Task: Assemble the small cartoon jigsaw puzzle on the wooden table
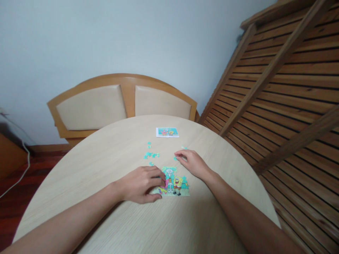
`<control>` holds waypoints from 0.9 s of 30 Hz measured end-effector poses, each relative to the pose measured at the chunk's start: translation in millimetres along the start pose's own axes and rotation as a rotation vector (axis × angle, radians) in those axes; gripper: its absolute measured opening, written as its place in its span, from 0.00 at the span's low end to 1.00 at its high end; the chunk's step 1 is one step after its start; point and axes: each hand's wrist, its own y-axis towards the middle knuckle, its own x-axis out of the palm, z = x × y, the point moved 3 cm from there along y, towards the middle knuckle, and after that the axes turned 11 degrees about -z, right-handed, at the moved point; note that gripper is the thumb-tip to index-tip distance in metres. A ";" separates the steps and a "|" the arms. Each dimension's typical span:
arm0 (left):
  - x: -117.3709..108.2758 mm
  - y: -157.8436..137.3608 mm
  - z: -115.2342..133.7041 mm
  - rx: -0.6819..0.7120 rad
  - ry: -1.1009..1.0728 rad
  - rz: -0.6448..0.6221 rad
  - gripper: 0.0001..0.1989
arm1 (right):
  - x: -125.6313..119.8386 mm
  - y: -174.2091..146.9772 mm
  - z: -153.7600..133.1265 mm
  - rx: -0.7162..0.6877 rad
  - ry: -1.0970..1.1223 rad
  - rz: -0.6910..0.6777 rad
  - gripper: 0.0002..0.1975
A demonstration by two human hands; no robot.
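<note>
A partly joined jigsaw puzzle point(171, 181) with cartoon figures lies flat on the round table, near the middle. My left hand point(143, 183) rests over its left side, fingers spread and touching it, and covers part of the pink figure. Beyond the puzzle's upper right, my right hand point(192, 162) has its fingertips curled in at a small teal puzzle piece point(175, 158). The fingers partly hide that piece. Several loose teal pieces point(149, 155) lie to the upper left of the puzzle. More pieces point(184, 148) show just behind my right hand.
A small picture card point(167, 132) of the same cartoon figures lies toward the far side of the pale wooden table point(106, 148). Past the table stands a padded wooden headboard point(127, 102) against the wall. Slatted wooden panels point(286, 81) lean at the right.
</note>
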 end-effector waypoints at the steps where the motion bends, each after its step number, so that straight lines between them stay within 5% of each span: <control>1: 0.0 -0.3 0.0 0.004 -0.003 0.004 0.13 | -0.9 0.1 -0.5 -0.001 -0.012 0.007 0.08; 8: 0.5 -0.9 0.3 0.001 -0.021 -0.008 0.13 | -1.9 2.4 -0.8 0.021 0.001 0.071 0.09; 16: 0.1 -1.4 0.1 0.000 -0.031 -0.001 0.12 | -8.6 -2.2 -0.4 0.089 0.336 0.108 0.13; 27: 1.6 -0.5 -0.6 -0.013 -0.022 -0.008 0.13 | -5.0 -7.6 -12.8 0.176 0.583 -0.109 0.18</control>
